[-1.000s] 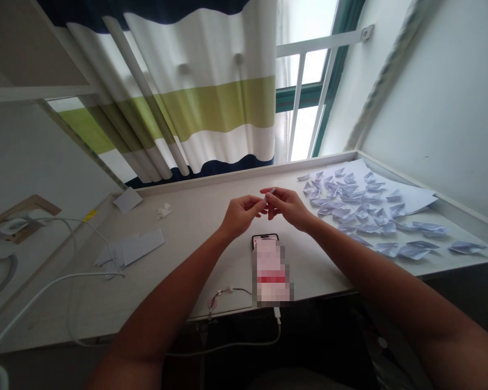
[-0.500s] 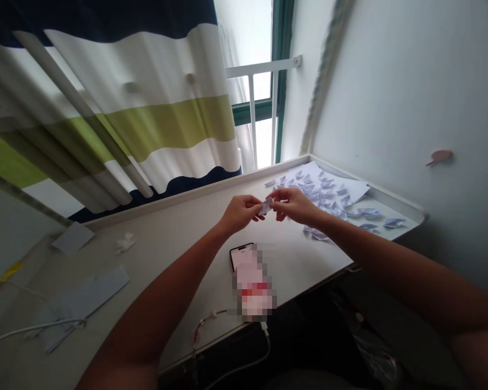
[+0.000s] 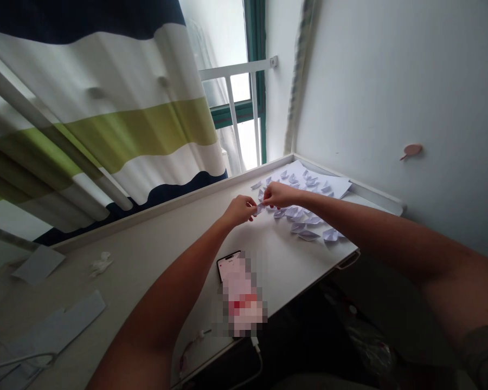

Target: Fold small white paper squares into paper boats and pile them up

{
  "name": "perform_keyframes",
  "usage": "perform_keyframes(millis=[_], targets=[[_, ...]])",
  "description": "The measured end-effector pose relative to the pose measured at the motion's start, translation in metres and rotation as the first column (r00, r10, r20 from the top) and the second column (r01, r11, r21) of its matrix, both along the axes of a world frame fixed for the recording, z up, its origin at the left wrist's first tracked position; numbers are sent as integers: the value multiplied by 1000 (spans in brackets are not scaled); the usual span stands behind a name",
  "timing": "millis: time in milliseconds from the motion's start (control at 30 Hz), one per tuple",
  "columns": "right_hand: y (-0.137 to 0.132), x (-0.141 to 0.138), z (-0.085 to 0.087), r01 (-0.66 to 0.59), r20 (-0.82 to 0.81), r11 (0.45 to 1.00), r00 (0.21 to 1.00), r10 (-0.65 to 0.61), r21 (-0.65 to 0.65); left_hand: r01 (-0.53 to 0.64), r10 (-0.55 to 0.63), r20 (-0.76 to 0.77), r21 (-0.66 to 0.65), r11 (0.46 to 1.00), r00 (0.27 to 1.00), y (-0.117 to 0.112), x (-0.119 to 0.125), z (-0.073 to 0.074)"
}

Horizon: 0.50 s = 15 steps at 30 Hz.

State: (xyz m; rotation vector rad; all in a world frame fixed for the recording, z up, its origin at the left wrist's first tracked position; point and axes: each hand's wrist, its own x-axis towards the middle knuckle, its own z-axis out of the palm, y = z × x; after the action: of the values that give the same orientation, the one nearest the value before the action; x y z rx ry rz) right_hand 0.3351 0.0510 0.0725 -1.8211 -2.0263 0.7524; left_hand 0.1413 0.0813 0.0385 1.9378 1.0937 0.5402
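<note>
My left hand [image 3: 239, 210] and my right hand [image 3: 277, 195] meet above the white desk [image 3: 174, 238], both pinching a small piece of folded white paper [image 3: 259, 208] between their fingertips. Just beyond and to the right lie several small folded paper boats [image 3: 309, 219], some on a white sheet [image 3: 329, 183] in the desk's far corner. A phone [image 3: 236, 290] lies on the desk below my hands, near the front edge.
Paper strips [image 3: 61, 322] and a crumpled scrap [image 3: 101, 264] lie on the left of the desk, with a white cable [image 3: 20, 362] at the lower left. A striped curtain [image 3: 106, 130] hangs behind. The wall [image 3: 390, 97] closes the right side.
The view has swung to the right, so the desk's corner and boats sit nearer the middle. My hands stay together on the paper and have shifted towards the boats.
</note>
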Motion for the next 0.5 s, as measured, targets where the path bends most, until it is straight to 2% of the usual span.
perform_keyframes(millis=[133, 500], targets=[[18, 3, -10, -22, 139, 999, 990, 15, 48, -33, 32, -41, -2, 999, 999, 12, 9, -11], [74, -1, -21, -57, 222, 998, 973, 56, -2, -145, 141, -46, -87, 986, 989, 47, 21, -31]])
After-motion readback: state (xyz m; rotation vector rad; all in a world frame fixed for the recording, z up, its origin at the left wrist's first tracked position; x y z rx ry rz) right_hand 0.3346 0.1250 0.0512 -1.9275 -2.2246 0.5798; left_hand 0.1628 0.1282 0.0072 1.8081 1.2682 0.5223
